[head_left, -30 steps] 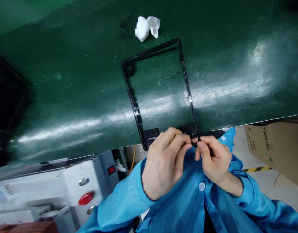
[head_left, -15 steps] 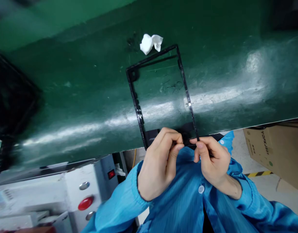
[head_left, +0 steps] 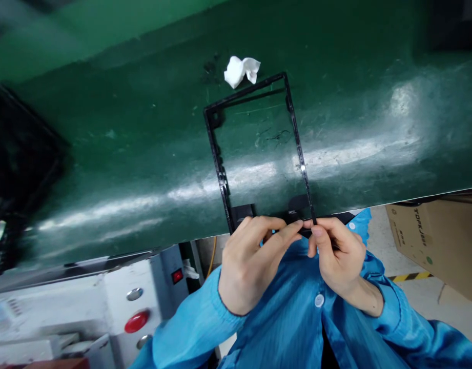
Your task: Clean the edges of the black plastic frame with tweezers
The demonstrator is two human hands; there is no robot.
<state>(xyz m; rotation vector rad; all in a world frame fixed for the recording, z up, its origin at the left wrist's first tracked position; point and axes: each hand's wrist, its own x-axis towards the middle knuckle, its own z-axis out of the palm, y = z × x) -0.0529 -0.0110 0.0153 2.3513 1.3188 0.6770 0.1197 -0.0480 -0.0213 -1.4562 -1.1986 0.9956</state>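
A thin black rectangular frame [head_left: 300, 154] lies tilted on the green work surface, its near end reaching the front edge. My right hand [head_left: 340, 253] pinches the frame's near right corner between thumb and fingers. My left hand [head_left: 254, 261] is closed at the near bar, its thumb and fingertips pressed together next to that corner. Its fingers cover part of the near bar, so whether a small piece is between them cannot be made out. Dark flat tabs [head_left: 242, 211] show inside the near end of the frame.
A crumpled white tissue [head_left: 241, 70] lies beyond the frame's far bar. Dark parts [head_left: 24, 154] sit at the left. Below the table's edge are a grey control box with a red button [head_left: 137, 322] and, at right, a cardboard box [head_left: 437, 241].
My left hand's fingertips have moved right along the near bar toward the corner, and the fingers have straightened. My right hand keeps its pinch. The view has shifted slightly.
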